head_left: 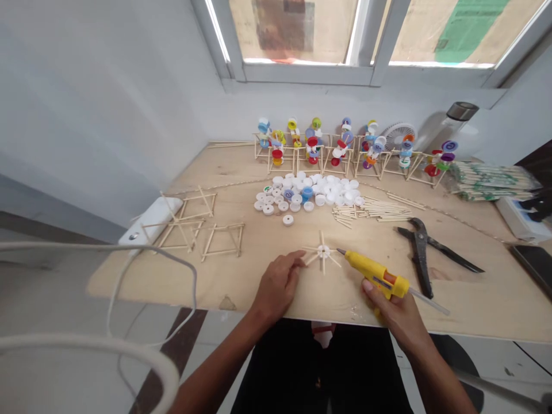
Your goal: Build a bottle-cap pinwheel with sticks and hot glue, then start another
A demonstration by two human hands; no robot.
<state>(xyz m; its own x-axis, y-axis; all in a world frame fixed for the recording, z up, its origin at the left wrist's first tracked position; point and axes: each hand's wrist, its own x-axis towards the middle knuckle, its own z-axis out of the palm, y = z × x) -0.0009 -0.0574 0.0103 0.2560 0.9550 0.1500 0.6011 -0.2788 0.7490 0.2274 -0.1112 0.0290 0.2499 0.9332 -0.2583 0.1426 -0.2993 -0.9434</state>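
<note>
My right hand (394, 307) is wrapped round the handle of a yellow glue gun (371, 270), with a clear glue stick (431, 302) poking out of its back. The gun's dark nozzle points left, close to a small wheel of wooden sticks (324, 265) spread round a white bottle cap (323, 251) flat on the table. On the wheel's left side, my left hand (278, 284) rests on the wood, its fingers bent together and the fingertips on the end of one stick. Loose white bottle caps (288, 219) lie in a heap beyond the wheel.
Square stick frames (223, 240) stand at left, near a white power strip (149, 221). Pliers (422, 247) and a phone (532, 267) lie at right. Cut sticks (383, 208) lie beside the caps. Finished-looking coloured cap wheels (313, 150) line the back, with a fan (399, 137) and bottle (448, 132).
</note>
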